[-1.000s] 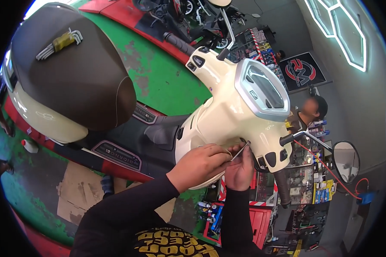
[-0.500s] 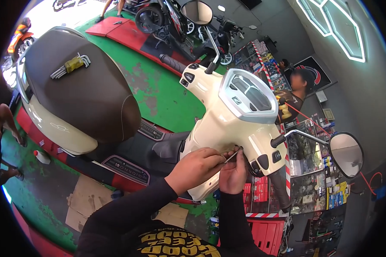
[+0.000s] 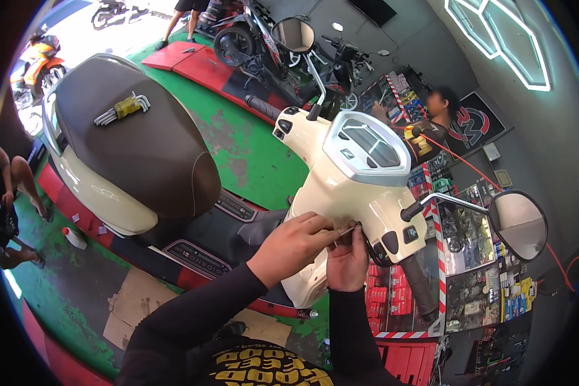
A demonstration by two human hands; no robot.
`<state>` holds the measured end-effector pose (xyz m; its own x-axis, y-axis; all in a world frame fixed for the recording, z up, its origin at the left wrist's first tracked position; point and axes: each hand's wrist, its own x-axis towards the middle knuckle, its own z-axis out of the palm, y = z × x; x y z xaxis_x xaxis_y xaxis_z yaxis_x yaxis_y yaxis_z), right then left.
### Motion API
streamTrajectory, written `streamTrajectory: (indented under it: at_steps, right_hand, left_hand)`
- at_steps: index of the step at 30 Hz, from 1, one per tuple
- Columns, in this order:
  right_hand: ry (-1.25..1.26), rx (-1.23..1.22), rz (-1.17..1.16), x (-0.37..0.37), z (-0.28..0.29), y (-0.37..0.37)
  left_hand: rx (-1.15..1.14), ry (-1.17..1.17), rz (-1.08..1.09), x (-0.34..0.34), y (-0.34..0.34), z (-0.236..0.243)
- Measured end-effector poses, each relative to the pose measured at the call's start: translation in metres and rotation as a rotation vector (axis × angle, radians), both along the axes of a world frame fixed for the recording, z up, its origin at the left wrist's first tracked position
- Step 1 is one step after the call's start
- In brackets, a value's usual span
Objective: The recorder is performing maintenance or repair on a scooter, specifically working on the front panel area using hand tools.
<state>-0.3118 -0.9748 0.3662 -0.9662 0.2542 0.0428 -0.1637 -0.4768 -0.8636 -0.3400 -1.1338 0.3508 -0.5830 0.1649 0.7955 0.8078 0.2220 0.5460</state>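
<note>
A cream scooter [image 3: 331, 199] stands in front of me, its handlebar housing turned toward my hands. My left hand [image 3: 296, 248] is closed, fingers pinched together, against the underside of that housing. Close beside it, my right hand [image 3: 349, 265] is raised palm toward me, its fingertips meeting those of the left. A thin rod between the fingertips is mostly hidden now, and its kind cannot be made out. Just right of the fingers sits the black switch cluster [image 3: 390, 243]. On the brown seat [image 3: 135, 154] lies a folding hex key set [image 3: 122, 109] with a yellow holder.
Mirrors [image 3: 520, 225] stick out on stalks from both handlebar ends. A glass display case [image 3: 466, 257] with packaged parts stands at the right, a red cabinet [image 3: 405, 360] below it. Cardboard [image 3: 132, 302] lies on the floor. A person [image 3: 431, 122] is behind the counter; another sits far left.
My view has shifted a little, so the scooter's seat sits further right and lower. Both hands stay together under the housing; the thin rod, plain before, is now mostly covered by fingers.
</note>
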Motion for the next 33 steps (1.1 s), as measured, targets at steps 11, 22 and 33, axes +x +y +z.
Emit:
streamTrajectory:
  at_steps: [11,22,33]
  right_hand:
    - [0.041,-0.108,0.225,0.005,-0.003,-0.009]
    - [0.185,-0.210,0.242,0.000,-0.020,-0.001]
    - [0.195,-0.278,0.266,-0.002,-0.020,-0.003]
  left_hand:
    - [-0.127,0.143,0.054,-0.004,0.005,0.005]
    - [-0.408,0.311,0.219,-0.020,0.018,0.007]
    - [-0.363,0.293,0.307,-0.006,0.029,0.011]
